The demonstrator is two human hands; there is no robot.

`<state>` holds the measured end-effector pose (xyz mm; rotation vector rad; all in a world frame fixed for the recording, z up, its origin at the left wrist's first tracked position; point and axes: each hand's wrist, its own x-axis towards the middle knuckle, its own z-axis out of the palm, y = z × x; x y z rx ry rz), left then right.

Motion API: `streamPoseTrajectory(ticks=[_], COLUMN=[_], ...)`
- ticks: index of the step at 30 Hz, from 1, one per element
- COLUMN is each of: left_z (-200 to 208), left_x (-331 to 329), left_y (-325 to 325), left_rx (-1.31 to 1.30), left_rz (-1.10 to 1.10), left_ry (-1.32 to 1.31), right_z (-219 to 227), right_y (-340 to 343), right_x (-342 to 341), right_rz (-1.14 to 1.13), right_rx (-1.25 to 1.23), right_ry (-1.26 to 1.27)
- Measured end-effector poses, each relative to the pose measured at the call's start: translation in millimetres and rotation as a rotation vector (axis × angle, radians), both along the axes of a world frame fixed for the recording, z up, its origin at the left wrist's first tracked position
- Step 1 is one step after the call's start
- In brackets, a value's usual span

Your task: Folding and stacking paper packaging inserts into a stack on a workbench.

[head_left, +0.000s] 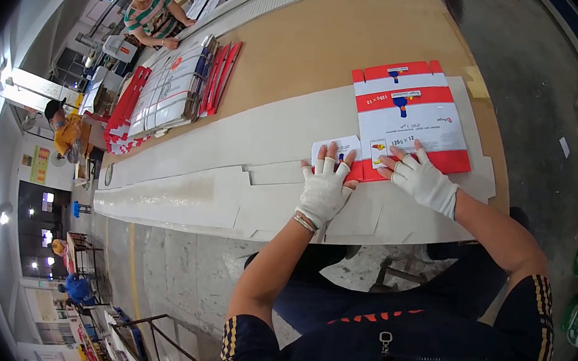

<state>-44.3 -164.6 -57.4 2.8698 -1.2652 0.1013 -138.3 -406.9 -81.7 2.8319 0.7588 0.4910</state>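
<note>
On the table [304,47], one flat red-and-white carton [410,116] lies under both gloved hands: left hand [324,188] and right hand [421,178] press it, fingers spread wide, gripping nothing.

- White knitted gloves with the fingertips cut off are worn on both hands, the left hand [324,188] and the right hand [423,180].
- A thin metal bangle is seen at the left wrist.
- A dark navy short-sleeved top is worn, its cuffs striped in yellow.
- A zip pull and red lettering are seen on the chest, at the lower centre of the frame.
</note>
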Motion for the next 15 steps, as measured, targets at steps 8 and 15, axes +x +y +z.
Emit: streamPoseTrajectory(ticks=[8, 15], left_z=[-0.1, -1.5], left_x=[-1.6, 4.9], left_y=[2.5, -12.5], left_rx=[-0.119, -0.219], left_rz=[-0.063, 0.039], left_ry=[0.026, 0.158], right_z=[3.8, 3.5], right_y=[-1.5, -9.3], right_x=[-6.3, -1.4], right_rz=[0.052, 0.077], right_rx=[0.067, 0.091], right_ry=[0.071, 0.12])
